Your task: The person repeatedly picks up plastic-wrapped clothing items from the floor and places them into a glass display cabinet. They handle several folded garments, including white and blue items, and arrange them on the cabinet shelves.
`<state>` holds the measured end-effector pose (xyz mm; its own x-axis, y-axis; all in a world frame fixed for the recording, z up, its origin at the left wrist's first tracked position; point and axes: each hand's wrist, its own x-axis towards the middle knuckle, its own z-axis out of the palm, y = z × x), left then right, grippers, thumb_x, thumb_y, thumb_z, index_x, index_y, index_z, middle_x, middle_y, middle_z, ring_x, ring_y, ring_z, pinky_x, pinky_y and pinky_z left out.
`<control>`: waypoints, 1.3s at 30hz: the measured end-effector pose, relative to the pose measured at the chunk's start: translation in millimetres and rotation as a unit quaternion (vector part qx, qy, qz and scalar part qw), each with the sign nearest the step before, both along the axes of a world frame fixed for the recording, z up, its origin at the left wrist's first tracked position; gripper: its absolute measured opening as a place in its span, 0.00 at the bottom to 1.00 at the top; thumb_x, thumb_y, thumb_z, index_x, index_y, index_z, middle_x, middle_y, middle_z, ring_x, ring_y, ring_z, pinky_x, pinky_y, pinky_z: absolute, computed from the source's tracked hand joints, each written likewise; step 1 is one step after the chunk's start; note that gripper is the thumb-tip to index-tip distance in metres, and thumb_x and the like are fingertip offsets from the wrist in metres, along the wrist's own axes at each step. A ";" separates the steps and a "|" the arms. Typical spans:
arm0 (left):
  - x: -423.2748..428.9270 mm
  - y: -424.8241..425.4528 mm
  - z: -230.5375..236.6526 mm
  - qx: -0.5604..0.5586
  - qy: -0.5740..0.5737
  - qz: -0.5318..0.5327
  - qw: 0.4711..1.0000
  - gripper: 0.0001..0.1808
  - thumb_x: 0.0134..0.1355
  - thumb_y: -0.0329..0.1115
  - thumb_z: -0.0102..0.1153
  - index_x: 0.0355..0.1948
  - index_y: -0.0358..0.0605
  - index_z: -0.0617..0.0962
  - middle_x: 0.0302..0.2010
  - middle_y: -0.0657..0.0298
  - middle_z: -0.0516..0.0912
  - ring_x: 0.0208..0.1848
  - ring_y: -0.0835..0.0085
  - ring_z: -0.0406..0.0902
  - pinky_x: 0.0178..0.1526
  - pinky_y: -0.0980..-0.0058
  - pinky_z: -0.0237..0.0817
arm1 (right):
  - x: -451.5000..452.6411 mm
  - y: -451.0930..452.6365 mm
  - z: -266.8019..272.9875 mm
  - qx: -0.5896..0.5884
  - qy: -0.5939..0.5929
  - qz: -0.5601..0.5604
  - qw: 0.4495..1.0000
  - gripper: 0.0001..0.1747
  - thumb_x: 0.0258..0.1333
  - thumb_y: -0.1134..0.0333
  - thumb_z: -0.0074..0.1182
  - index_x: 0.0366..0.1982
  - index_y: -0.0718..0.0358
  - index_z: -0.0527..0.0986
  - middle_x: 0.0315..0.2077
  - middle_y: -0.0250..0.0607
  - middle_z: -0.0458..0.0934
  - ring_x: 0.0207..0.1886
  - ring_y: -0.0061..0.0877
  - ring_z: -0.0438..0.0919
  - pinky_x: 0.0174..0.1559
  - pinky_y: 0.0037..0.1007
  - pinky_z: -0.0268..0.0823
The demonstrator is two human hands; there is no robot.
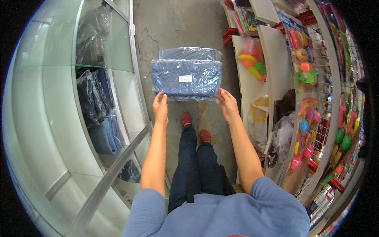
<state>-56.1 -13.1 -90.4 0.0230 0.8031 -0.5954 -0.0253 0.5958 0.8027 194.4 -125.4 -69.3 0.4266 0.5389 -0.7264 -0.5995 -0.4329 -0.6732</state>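
Observation:
Between my two hands, out in front of me, is a folded dark blue garment (168,74) in a clear plastic bag. A small white label (185,78) with writing is on its front. Just behind it shows a second bagged dark garment (189,54). My left hand (160,107) grips the near left corner of the plastic between thumb and fingers. At the near right corner, my right hand (228,103) holds the bag's edge, its fingers slightly blurred. Both garments are level above the floor.
On my left stands a glass display case (53,97) with a metal frame, holding bagged dark clothes (93,97) and folded blue jeans (108,136). To my right, shelves and a wire rack (322,127) carry colourful bagged toys (251,60). Concrete floor (177,23) runs between them.

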 end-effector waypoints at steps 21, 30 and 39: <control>-18.9 80.3 -112.6 0.137 0.429 -0.094 0.888 0.31 0.50 0.41 0.67 0.56 0.44 0.74 0.41 0.57 0.80 0.45 0.58 0.76 0.50 0.60 0.65 | 14.5 46.7 -72.1 -0.205 -0.413 0.084 0.884 0.11 0.52 0.62 0.63 0.31 0.63 0.79 0.28 0.38 0.80 0.31 0.28 0.78 0.37 0.31 0.69; -29.1 93.0 -97.4 0.121 0.265 -0.124 0.948 0.14 0.54 0.37 0.66 0.35 0.38 0.78 0.22 0.66 0.73 0.26 0.77 0.67 0.31 0.74 0.61 | -2.3 53.3 -61.0 -0.124 -0.560 -0.010 0.819 0.09 0.53 0.66 0.61 0.28 0.64 0.77 0.27 0.39 0.79 0.31 0.32 0.78 0.36 0.32 0.69; -29.8 84.5 -95.2 0.097 0.052 -0.089 0.990 0.07 0.57 0.26 0.61 0.33 0.37 0.75 0.31 0.65 0.81 0.33 0.81 0.73 0.39 0.79 0.65 | 22.7 48.7 -74.3 -0.068 -0.335 0.000 0.940 0.16 0.54 0.60 0.63 0.34 0.67 0.78 0.28 0.33 0.80 0.31 0.19 0.75 0.35 0.25 0.66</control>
<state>-85.9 71.4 -185.5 0.1214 0.8912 -0.4370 0.1560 0.4177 0.8951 217.1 -76.7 -143.6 0.8128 0.4602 -0.3572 -0.0618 -0.5416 -0.8384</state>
